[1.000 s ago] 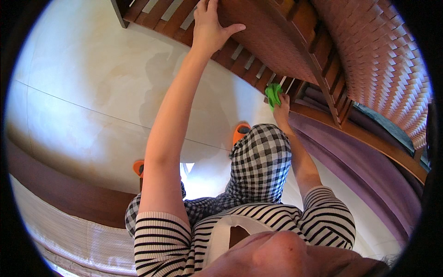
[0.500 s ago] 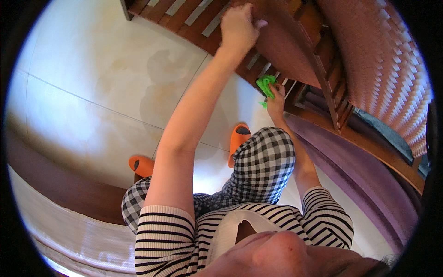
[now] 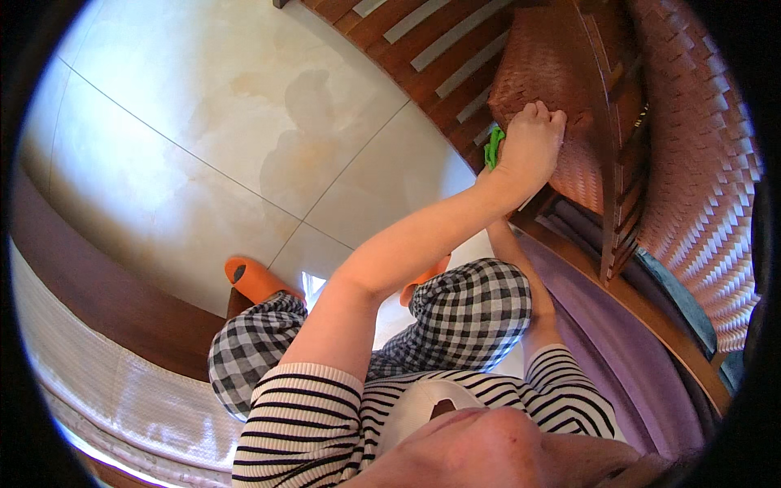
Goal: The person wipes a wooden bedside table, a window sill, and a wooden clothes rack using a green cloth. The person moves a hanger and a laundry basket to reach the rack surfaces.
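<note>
My left hand (image 3: 530, 148) is in front of a brown woven mat (image 3: 543, 69), its fingers curled closed. Whatever they hold, if anything, is hidden from this side. Behind that wrist, my right hand (image 3: 486, 174) is mostly covered, with only a sliver showing. A bright green cloth (image 3: 493, 147) sticks out beside it, bunched at the hand over the slatted wooden bench (image 3: 390, 61). The mat stands tilted up from the slats against an upright wooden frame (image 3: 604, 154).
A larger woven panel (image 3: 691, 138) rises at the right. Purple fabric (image 3: 626, 333) lies along the wooden rail by my right arm. Below are pale floor tiles (image 3: 203, 122) and orange slippers (image 3: 259, 278). A pale-covered seat (image 3: 122, 382) with a dark edge is at the lower left.
My left hand has come from the mat's far edge down and right, now overlapping my right hand. More of the mat and slats show. The view has shifted slightly.
</note>
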A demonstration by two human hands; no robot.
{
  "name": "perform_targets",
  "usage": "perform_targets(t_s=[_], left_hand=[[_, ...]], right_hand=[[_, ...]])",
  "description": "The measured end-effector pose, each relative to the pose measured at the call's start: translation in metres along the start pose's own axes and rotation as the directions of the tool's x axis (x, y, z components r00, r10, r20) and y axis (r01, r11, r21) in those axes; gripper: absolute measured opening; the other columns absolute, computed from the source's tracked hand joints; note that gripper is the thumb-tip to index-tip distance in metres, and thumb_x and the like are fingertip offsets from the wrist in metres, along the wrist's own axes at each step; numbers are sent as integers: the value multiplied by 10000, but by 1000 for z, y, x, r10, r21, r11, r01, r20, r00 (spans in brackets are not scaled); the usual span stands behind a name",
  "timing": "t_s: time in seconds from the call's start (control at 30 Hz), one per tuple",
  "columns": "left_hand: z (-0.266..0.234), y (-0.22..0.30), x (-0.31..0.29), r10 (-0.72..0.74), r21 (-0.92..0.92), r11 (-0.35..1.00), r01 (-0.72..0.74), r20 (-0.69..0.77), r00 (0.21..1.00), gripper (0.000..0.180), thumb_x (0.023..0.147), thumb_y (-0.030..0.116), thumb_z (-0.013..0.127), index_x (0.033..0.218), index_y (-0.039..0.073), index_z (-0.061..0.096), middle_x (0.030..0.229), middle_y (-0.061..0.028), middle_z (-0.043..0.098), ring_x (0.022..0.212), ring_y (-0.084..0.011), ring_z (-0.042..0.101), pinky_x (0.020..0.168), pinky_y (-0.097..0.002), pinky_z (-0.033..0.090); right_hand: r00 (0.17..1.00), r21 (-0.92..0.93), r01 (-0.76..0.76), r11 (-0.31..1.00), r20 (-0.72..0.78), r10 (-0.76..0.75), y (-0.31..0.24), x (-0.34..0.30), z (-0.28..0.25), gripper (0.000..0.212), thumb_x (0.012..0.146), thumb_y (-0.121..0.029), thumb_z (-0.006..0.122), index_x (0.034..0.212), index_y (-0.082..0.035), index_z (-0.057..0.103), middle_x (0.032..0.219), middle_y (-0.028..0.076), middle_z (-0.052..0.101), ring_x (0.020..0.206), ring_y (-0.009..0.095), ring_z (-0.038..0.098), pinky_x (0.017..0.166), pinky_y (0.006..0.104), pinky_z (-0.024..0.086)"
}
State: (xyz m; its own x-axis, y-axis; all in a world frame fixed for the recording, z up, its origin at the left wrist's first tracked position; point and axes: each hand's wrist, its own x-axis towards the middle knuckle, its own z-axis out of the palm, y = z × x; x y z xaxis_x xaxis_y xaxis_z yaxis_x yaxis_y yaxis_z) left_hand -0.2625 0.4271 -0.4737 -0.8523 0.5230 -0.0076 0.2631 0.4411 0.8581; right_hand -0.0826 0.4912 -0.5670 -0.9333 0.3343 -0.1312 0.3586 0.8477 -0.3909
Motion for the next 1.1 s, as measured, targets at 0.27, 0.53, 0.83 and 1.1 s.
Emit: perform_targets(t_s=[0.27,0.53,0.83,1.1], left_hand=[[-17,-32,24,9,50,999,-12,51,999,382,736,208,744,1016,25,561,932,-134,631,914,-292,607,777,-390,505],[-113,-184,25,72,-29,994,-101,-510,857,376,790,156,709,1152,88,628,1104,-125,650,998,-307,607,867,-406,484],[-181,-289,-37,-173,528,778,340,-340,924,744,885,351,632,1483,82,279,1585,-134,111,1465,-329,47,1152,-576,53],[-172,-229,-10,-129,490,839,237,-243,961,799,873,354,649,1502,94,231,1597,-96,83,1471,-322,10,1158,-571,12]], right_hand=[[995,106,-41,993,97,31,-30,28,-17,355,919,-21,509,1274,-4,514,1297,132,453,1228,245,437,1044,325,332],[991,469,136,873,-62,-121,-148,155,-12,526,743,123,476,1232,-39,583,1205,150,492,1189,299,477,1059,357,333],[447,755,44,654,-601,663,-94,413,-64,215,894,-94,563,1078,8,610,1273,201,449,1160,357,456,1010,479,408],[618,461,-534,709,-359,699,-21,402,-180,300,884,-113,642,1182,-106,666,1252,239,526,977,327,568,944,446,519]])
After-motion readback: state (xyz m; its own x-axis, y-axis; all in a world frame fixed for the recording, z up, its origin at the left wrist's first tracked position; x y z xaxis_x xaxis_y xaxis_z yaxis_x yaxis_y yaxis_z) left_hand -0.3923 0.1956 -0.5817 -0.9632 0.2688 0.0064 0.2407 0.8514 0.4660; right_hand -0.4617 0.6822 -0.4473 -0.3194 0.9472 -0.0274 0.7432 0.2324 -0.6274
